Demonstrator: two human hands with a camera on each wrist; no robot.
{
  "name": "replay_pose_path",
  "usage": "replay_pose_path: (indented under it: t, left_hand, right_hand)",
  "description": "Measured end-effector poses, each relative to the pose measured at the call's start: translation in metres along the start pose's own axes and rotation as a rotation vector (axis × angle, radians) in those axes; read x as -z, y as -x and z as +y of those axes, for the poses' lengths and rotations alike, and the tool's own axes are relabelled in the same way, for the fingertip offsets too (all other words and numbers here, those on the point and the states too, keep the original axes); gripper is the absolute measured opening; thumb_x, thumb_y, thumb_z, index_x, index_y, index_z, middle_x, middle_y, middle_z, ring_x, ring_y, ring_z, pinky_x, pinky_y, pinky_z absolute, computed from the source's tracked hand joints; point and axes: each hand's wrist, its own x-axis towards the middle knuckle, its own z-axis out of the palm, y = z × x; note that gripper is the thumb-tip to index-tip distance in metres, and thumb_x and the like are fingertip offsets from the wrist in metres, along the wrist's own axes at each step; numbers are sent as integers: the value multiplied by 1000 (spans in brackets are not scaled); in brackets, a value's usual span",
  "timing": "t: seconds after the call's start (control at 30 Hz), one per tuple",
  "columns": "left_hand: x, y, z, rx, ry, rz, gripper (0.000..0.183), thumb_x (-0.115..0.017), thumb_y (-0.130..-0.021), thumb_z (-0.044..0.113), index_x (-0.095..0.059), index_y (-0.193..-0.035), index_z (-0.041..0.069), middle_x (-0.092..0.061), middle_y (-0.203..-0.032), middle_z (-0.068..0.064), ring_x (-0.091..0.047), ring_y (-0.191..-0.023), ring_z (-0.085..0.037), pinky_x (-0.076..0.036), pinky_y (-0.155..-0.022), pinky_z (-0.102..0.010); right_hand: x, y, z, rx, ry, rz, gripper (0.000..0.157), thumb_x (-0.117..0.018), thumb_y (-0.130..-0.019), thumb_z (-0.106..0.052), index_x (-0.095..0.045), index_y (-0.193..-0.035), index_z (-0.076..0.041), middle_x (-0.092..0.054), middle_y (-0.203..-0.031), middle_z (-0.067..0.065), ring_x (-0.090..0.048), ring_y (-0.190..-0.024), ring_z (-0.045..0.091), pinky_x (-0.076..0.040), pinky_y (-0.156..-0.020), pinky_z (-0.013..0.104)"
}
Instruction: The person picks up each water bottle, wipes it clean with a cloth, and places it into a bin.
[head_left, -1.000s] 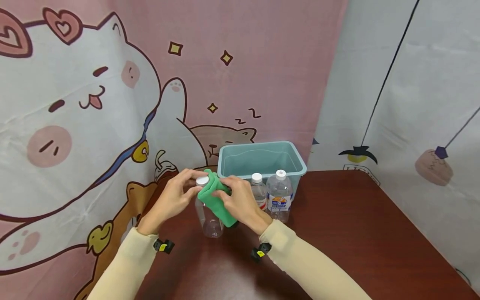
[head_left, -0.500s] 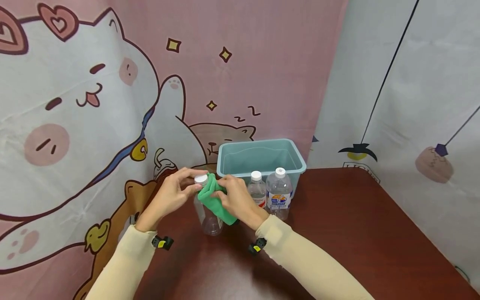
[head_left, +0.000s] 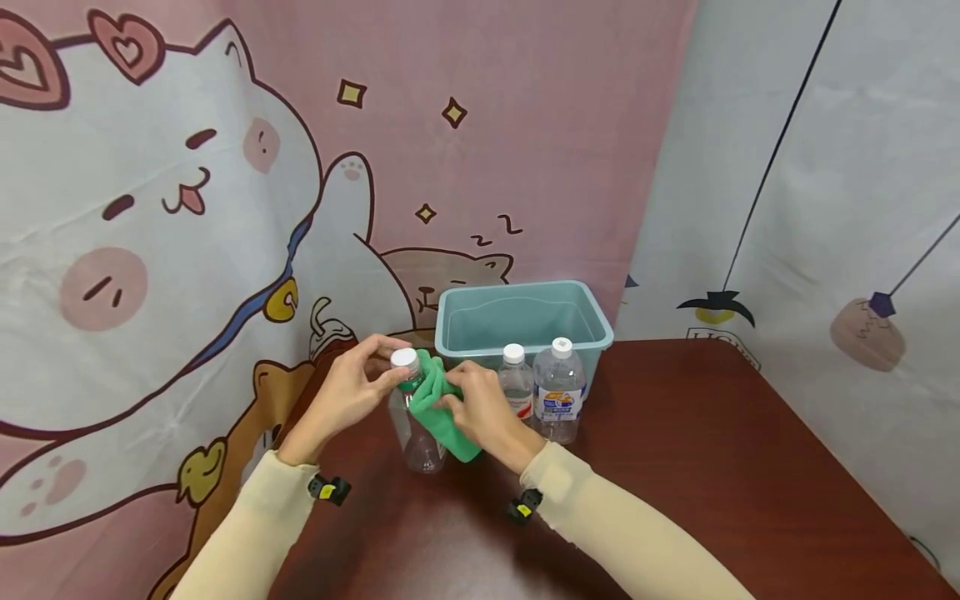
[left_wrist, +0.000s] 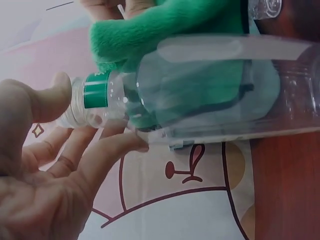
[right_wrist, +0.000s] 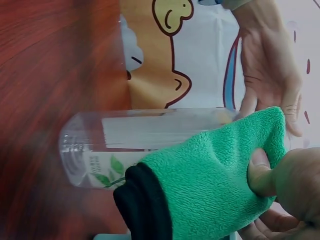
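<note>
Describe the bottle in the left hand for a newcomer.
On the brown table, find the light-blue bin. In front of its left corner, the left hand grips the top of a clear bottle. Unlike the two bottles to its right, it shows a green neck band below its white cap.

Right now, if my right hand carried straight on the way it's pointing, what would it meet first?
Beyond the green cloth your right hand pinches, most likely the clear bottle, near its top, though exact depth is unclear.

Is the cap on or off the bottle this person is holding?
On: the head view shows the white cap sitting atop the bottle, with the left hand around its neck.
</note>
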Motion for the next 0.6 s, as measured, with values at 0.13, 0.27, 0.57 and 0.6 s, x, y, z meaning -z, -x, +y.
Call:
replay_pose_path:
  t: [0.13, 0.27, 0.57, 0.6]
  left_hand:
    - [0, 1, 3, 38, 20, 5, 33, -84, -110, 14, -75, -142, 9, -82, -123, -16, -80, -95, -23, -59, -72, -24]
    - [-1, 4, 4, 70, 37, 7, 34, -82, -111, 13, -76, -143, 8, -80, -122, -17, -77, -92, -25, -57, -69, -25]
    - [-2, 2, 7, 66, 41, 13, 31, -78, -112, 9, -79, -143, 9, -73, -120, -16, -70, -87, -22, -51, -67, -24]
    - [-2, 2, 6, 69, 38, 14, 31, -78, -112, 9, -79, -143, 9, -71, -119, -15, -69, -86, -22, -50, -67, -23]
  right_hand:
    - [-11, 6, 17, 11, 0, 5, 22, -87, -98, -1, -91, -120, -4, -85, -112, 12, -83, -106, 28, -70, -92, 45]
    - [-23, 13, 29, 15, 32, -25, 20, -88, -94, 3, -92, -111, -7, -87, -106, 11, -83, -102, 27, -70, -86, 43]
    - [-32, 21, 29, -17, 123, -145, 25, -84, -88, 10, -81, -81, -14, -84, -84, 6, -84, -91, 29, -65, -74, 43]
    - [-33, 22, 30, -19, 129, -156, 25, -84, -87, 10, -81, -80, -13, -83, -83, 6, -84, -90, 28, -64, -72, 43]
